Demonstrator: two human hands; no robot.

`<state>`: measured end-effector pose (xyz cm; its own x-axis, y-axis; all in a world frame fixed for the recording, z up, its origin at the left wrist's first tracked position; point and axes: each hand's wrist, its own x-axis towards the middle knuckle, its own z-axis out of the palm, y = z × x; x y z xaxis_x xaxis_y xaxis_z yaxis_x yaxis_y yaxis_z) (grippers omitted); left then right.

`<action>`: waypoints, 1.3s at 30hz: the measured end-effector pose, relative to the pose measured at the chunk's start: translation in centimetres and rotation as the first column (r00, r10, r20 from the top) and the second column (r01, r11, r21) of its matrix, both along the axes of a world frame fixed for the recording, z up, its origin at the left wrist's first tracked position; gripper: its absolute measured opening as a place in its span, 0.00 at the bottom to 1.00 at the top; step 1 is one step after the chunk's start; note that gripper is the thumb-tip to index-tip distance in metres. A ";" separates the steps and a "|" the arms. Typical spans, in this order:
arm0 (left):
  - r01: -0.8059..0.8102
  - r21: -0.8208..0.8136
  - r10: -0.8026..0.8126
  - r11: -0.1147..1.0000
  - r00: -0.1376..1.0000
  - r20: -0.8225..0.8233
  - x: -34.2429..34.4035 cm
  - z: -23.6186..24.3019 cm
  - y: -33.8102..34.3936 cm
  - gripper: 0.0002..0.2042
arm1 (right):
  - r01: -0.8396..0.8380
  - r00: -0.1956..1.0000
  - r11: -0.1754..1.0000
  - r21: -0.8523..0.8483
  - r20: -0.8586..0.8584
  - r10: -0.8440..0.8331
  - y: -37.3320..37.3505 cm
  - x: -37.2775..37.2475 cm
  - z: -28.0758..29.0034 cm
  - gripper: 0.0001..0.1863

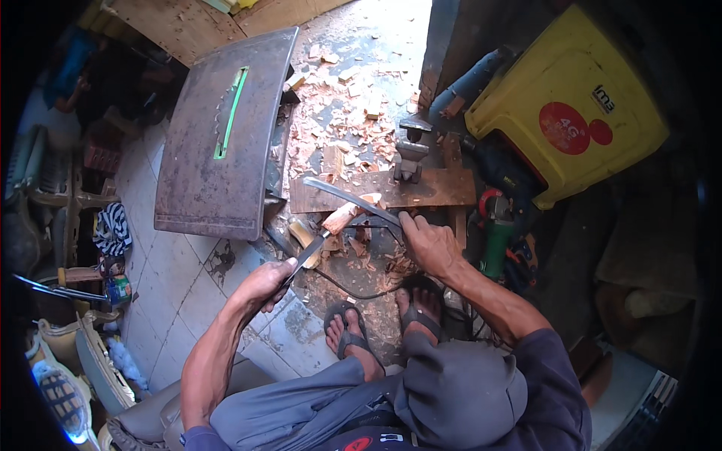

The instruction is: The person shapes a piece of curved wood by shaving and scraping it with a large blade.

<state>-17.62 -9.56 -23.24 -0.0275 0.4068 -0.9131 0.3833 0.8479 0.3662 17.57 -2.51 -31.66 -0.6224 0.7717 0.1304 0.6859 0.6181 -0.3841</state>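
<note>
My left hand (265, 284) is closed around the dark handle of a long flat blade tool (308, 254), whose tip reaches a small reddish wooden piece (340, 218). My right hand (426, 242) grips one end of a long curved grey metal blade (347, 197). That blade runs up and left across a wooden board (429, 189). The wooden piece lies just under the curved blade, between my two hands. Whether it is fixed to the blade is hidden.
A rusty table saw top (218, 128) stands to the left. A small metal vise (411, 154) sits on the board. Wood chips (342, 98) cover the floor ahead. A yellow box (571, 105) and a green angle grinder (494, 244) lie right. My sandalled feet (383, 327) rest below.
</note>
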 end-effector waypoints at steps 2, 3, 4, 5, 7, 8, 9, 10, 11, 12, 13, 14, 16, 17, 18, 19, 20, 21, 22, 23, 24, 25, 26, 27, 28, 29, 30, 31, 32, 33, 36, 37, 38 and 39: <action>-0.027 -0.017 0.027 0.999 0.999 -0.018 0.3 0.0 -0.1 0.29 | 0.058 0.996 0.998 -0.014 0.062 -0.057 -0.7 -0.1 -0.1 0.23; 0.004 0.000 -0.004 1.000 1.000 -0.011 -0.1 0.1 0.3 0.29 | 0.033 0.999 0.999 -0.017 0.032 -0.033 -0.9 0.2 -0.1 0.24; -0.005 -0.011 0.005 1.000 1.000 0.004 0.0 0.2 0.1 0.29 | 0.014 1.000 1.000 -0.022 0.004 -0.014 -1.1 0.8 -0.1 0.24; -0.013 -0.022 0.013 1.000 1.000 0.020 0.1 0.1 -0.2 0.29 | -0.004 1.000 1.000 -0.025 -0.023 0.003 -1.3 1.2 0.0 0.24; -0.016 -0.042 0.018 0.999 0.999 0.036 -0.1 -0.3 -0.6 0.29 | -0.011 1.000 0.998 -0.059 0.009 0.011 -2.2 1.4 0.5 0.25; -0.019 -0.052 0.022 0.998 0.999 0.043 -0.3 -0.5 -0.8 0.29 | -0.015 1.000 0.997 -0.077 0.024 0.017 -2.5 1.5 1.0 0.25; -0.022 -0.050 0.024 0.999 0.999 0.042 -0.4 -0.6 -0.8 0.29 | -0.038 0.998 0.998 -0.042 -0.046 0.036 -2.5 1.5 1.5 0.25; -0.022 -0.044 0.024 0.999 0.999 0.040 -0.4 -0.6 -0.8 0.29 | -0.055 0.992 0.998 -0.003 -0.115 0.055 -2.3 1.5 2.3 0.25; -0.022 -0.037 0.024 0.999 0.999 0.038 -0.4 -0.5 -0.7 0.29 | -0.070 0.980 0.997 0.038 -0.182 0.076 -2.1 1.5 2.7 0.24; -0.018 -0.045 0.020 0.999 0.999 0.032 -0.3 -0.6 -0.7 0.29 | -0.034 0.996 0.999 0.004 -0.084 0.034 -1.7 1.7 1.9 0.24; -0.012 -0.041 0.013 0.999 1.000 0.024 -0.2 -0.5 -0.5 0.29 | 0.009 1.000 1.000 -0.015 0.015 -0.008 -0.7 1.9 1.2 0.24; -0.006 -0.036 0.006 0.999 1.000 0.016 -0.1 -0.5 -0.2 0.28 | 0.053 0.992 0.998 -0.031 0.114 -0.049 -0.1 2.0 0.7 0.24; -0.007 -0.039 0.007 0.999 1.000 0.010 0.1 -0.3 0.1 0.28 | 0.021 0.996 0.999 -0.029 0.087 -0.018 -0.3 1.8 1.0 0.24; -0.004 -0.024 0.005 1.000 1.000 0.017 0.1 -0.3 -0.2 0.29 | -0.002 0.997 0.999 -0.045 0.077 0.006 -0.8 1.6 1.8 0.24; -0.003 -0.010 0.003 1.000 1.000 0.024 0.1 -0.3 -0.3 0.29 | -0.054 0.997 0.998 -0.022 -0.047 0.053 -0.9 1.1 2.5 0.24; 0.010 0.017 -0.011 1.000 1.000 0.029 0.0 0.0 -0.1 0.29 | -0.058 0.998 0.998 -0.023 -0.015 0.058 -0.6 1.2 2.4 0.25; -0.016 -0.017 0.016 1.000 1.000 0.015 0.3 0.4 -0.2 0.29 | -0.062 0.998 0.998 -0.026 0.017 0.063 -0.2 1.4 1.9 0.26; -0.012 -0.025 0.012 1.000 1.000 0.011 0.6 0.1 -0.3 0.29 | -0.066 0.996 0.997 -0.028 0.050 0.068 -0.1 1.8 1.1 0.27; -0.014 -0.021 0.014 1.000 1.000 0.002 0.8 -0.4 -0.1 0.29 | 0.044 0.990 0.999 -0.025 0.134 -0.040 0.6 1.4 0.6 0.28; -0.015 -0.017 0.015 1.000 1.000 -0.006 0.7 -0.6 0.2 0.29 | 0.028 0.996 1.000 -0.002 0.087 -0.027 0.7 1.4 0.4 0.28; 0.018 -0.011 -0.019 1.000 1.000 -0.021 0.4 -0.5 0.5 0.29 | 0.013 0.999 1.000 0.022 0.040 -0.014 0.5 1.5 0.3 0.29; 0.036 -0.006 -0.036 0.999 0.999 -0.036 0.4 0.2 0.8 0.29 | 0.000 1.000 1.000 0.025 0.001 0.000 -0.1 1.4 1.2 0.29; 0.023 -0.002 -0.023 1.000 0.999 -0.021 0.5 0.3 0.6 0.30 | -0.057 0.998 0.998 0.004 -0.038 0.057 0.1 1.1 2.1 0.30; 0.011 0.001 -0.011 1.000 1.000 -0.007 0.6 0.2 0.3 0.31 | -0.053 0.999 0.998 -0.018 0.003 0.053 0.3 1.3 1.6 0.30; 0.024 -0.001 -0.024 1.000 1.000 -0.015 0.7 0.1 0.3 0.31 | -0.043 0.998 0.999 -0.030 0.046 0.044 0.7 1.7 0.9 0.30; 0.039 0.005 -0.039 0.999 0.999 -0.024 0.8 0.0 0.5 0.31 | -0.029 0.996 0.999 -0.033 0.087 0.032 1.1 2.1 0.2 0.29; 0.054 0.011 -0.054 0.998 0.998 -0.034 1.0 0.0 0.8 0.31 | 0.005 0.994 1.000 0.024 0.106 -0.008 0.8 2.6 -0.7 0.29; 0.054 0.025 -0.053 0.998 0.998 -0.043 0.8 0.1 1.3 0.31 | -0.014 0.997 0.998 0.053 0.079 0.010 0.7 2.2 -0.3 0.29; 0.043 0.025 -0.041 0.999 0.998 -0.049 0.9 0.3 1.2 0.32 | -0.043 0.998 0.997 0.068 0.054 0.039 0.2 1.7 0.5 0.29; 0.031 0.024 -0.030 0.999 0.998 -0.055 1.0 0.3 1.0 0.32 | -0.072 0.997 0.994 0.084 0.029 0.070 -0.1 1.4 1.6 0.30; 0.039 0.034 -0.038 0.999 0.998 -0.040 1.5 0.7 0.8 0.32 | -0.037 0.995 0.997 0.063 0.097 0.031 0.1 1.9 0.9 0.31; 0.028 0.047 -0.026 0.998 0.999 -0.046 1.7 1.0 1.0 0.32 | 0.017 0.988 0.998 0.054 0.150 -0.025 0.8 1.7 0.9 0.30; 0.048 0.049 -0.046 0.998 0.997 -0.057 1.6 1.0 1.3 0.32 | 0.012 0.989 0.998 0.058 0.147 -0.021 1.0 1.8 1.0 0.30; 0.068 0.050 -0.065 0.996 0.996 -0.067 1.4 1.1 1.7 0.32 | -0.017 0.992 0.998 0.068 0.128 0.008 0.9 1.7 1.3 0.31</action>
<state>-16.20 -7.82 -22.12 -0.0577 0.4571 -0.8875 0.4628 0.8000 0.3820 19.27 -1.58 -30.38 -0.6470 0.7556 0.1022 0.7185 0.6490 -0.2501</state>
